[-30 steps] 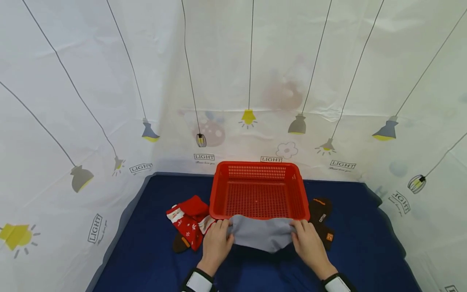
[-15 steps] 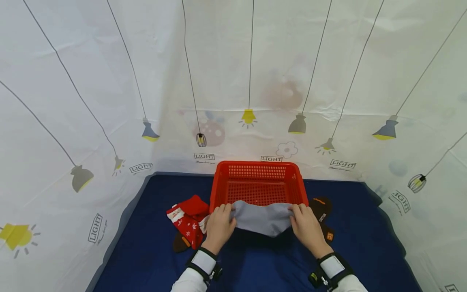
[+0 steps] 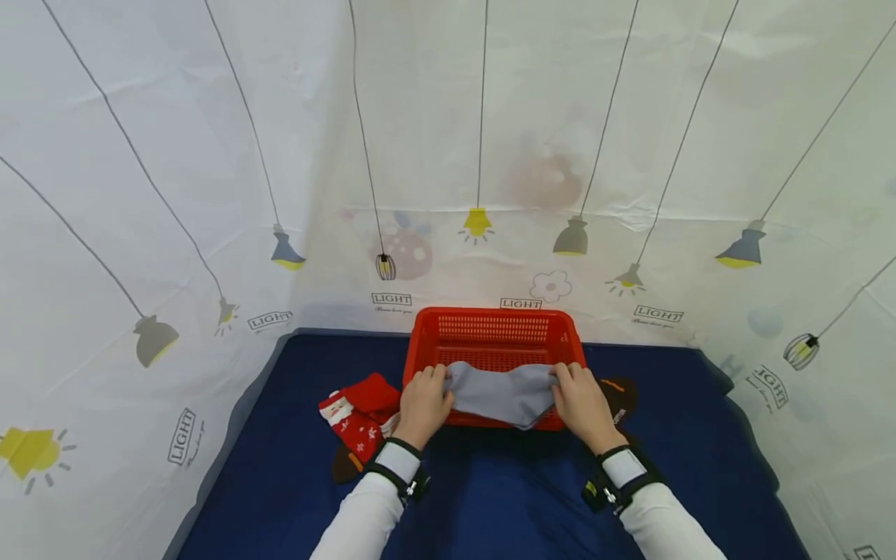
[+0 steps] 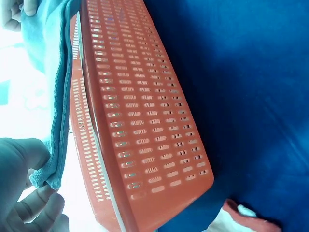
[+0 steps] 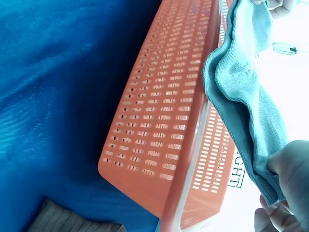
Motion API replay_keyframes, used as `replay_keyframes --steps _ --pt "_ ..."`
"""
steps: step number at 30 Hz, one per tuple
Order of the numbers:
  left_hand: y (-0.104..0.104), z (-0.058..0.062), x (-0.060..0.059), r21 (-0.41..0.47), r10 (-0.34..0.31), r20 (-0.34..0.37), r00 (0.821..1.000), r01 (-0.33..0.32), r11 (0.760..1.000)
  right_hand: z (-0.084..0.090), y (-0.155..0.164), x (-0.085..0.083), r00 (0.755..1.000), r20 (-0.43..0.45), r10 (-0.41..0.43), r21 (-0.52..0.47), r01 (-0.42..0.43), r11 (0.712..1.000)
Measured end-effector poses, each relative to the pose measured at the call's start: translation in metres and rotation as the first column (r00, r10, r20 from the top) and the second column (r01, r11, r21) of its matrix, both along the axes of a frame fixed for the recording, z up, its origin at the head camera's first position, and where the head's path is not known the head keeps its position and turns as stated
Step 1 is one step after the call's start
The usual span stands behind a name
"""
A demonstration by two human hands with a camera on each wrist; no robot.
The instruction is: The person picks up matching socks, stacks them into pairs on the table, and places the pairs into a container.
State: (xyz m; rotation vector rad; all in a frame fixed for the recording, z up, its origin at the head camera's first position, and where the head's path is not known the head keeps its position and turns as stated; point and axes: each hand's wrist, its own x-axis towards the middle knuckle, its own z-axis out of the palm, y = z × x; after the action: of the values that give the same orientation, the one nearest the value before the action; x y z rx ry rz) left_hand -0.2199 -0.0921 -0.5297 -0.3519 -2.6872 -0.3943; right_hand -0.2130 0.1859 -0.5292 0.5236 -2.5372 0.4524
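Note:
A pair of grey socks (image 3: 500, 391) is stretched sideways above the front rim of the red plastic basket (image 3: 493, 313). My left hand (image 3: 425, 403) pinches the left end between thumb and fingers. At the opposite end my right hand (image 3: 585, 404) has the same kind of pinch. Both wrist views show the layered knit sagging between the hands, with the left hand's thumb (image 4: 29, 153) and the right hand's thumb (image 5: 285, 159) pressing on the fabric. The front of the basket floor is hidden behind the socks.
Left of the basket lie red patterned socks (image 3: 365, 412), partly over a brown sock (image 3: 344, 465). Brown socks (image 3: 619, 398) lie to the right, partly behind my right hand. A dark blue cloth (image 3: 483, 490) covers the table, and a printed white sheet (image 3: 448, 155) hangs behind.
Both hands have moved forward with the grey socks, from in front of the basket to over its front rim. The basket and the other socks stay put.

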Motion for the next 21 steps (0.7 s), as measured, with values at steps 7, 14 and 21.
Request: replay_keyframes --steps 7,14,21 --pt "0.004 0.003 -0.015 0.001 0.026 0.065 0.998 -0.026 1.0 0.006 -0.001 -0.015 0.995 0.092 -0.023 0.001 0.023 1.0" --pt "0.005 0.002 -0.027 0.018 0.04 0.029 0.999 -0.04 0.999 0.007 -0.005 -0.028 0.989 0.141 -0.053 0.025 0.05 0.998" --pt "0.007 -0.002 -0.031 0.029 0.059 0.063 0.996 -0.061 0.998 0.002 -0.005 -0.033 0.984 0.163 -0.067 0.047 0.06 0.997"
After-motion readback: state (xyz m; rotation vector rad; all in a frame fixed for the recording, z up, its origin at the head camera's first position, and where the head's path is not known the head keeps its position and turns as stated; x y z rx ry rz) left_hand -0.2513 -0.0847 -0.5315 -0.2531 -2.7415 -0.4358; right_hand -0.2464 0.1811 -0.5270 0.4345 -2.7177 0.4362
